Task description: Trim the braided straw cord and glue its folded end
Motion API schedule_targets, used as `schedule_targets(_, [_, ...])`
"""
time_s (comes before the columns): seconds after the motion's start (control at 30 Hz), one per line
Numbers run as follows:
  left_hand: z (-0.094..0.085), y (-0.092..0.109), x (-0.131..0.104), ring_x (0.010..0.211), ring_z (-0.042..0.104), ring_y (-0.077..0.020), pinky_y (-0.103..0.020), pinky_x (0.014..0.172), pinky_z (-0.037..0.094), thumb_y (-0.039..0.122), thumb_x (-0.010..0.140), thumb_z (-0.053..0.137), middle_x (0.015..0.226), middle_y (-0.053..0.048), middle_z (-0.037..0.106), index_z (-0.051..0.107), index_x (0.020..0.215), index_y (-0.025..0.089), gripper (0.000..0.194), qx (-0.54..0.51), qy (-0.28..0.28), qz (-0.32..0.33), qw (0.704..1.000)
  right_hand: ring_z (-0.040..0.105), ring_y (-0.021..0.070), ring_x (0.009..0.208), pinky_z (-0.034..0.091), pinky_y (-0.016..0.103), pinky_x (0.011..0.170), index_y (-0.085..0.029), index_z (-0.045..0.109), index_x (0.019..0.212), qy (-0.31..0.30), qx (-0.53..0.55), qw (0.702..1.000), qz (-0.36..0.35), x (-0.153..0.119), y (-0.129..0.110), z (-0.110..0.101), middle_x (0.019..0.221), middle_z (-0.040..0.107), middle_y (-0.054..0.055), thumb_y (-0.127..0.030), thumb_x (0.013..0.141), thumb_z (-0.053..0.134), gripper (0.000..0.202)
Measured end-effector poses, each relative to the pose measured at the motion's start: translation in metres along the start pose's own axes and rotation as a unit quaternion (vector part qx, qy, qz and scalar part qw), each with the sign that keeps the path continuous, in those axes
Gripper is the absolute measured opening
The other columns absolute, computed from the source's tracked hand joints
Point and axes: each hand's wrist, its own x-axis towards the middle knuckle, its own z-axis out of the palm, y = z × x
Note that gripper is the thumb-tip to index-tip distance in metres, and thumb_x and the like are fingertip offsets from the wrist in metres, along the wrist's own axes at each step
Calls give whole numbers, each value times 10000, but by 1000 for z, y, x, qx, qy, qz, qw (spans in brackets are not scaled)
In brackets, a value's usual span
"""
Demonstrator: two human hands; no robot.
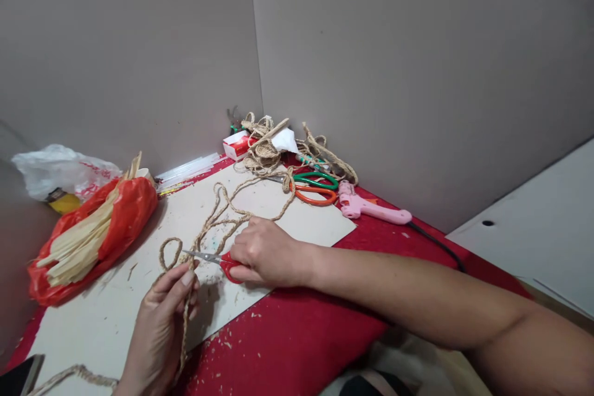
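My left hand [162, 312] is closed around a braided straw cord [186, 322], thumb pressed on top. The cord makes a small loop above the fingers, and more of it winds back across the white board. In my right hand [266, 253] are small red-handled scissors [227, 265], their blades pointing left at the cord just above my left fingertips. Whether the blades touch the cord is hard to make out. The cord's far end runs to a tangle of braided cord [264, 151] at the back.
A white board [325, 226] lies on a red cloth [288, 346]. At left sits a red plastic bag [139, 204] with dried husks. Scissors with green and orange handles [320, 189] and a pink glue gun [375, 209] with a black cable lie back right, near grey walls.
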Motion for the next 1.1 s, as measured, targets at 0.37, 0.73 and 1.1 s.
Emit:
schedule_targets(0.37, [4, -6, -10, 487, 455, -98, -207, 459, 353, 316, 578, 866, 568, 20, 630, 776, 836, 186, 302, 161, -83, 122, 976, 516, 55, 596, 426, 184, 604, -125, 609, 750, 56, 741, 629, 227, 20, -27, 10, 684, 586, -32, -516, 598, 806, 463])
schedule_targets(0.73, [21, -2, -25, 415, 341, -60, -204, 416, 220, 421, 672, 793, 592, -11, 606, 742, 778, 140, 304, 236, -210, 90, 944, 139, 10, 335, 122, 125, 321, -192, 399, 727, 133, 805, 538, 210, 21, -26, -13, 468, 255, -145, -590, 807, 597, 451])
schedule_targets(1.1, [9, 35, -20, 428, 277, -33, -164, 426, 164, 355, 698, 786, 514, 50, 462, 691, 787, 140, 251, 142, -230, 94, 958, 196, 8, 307, 148, 138, 304, -185, 406, 675, 198, 761, 609, 102, 69, -37, -58, 432, 292, -140, -520, 808, 645, 433])
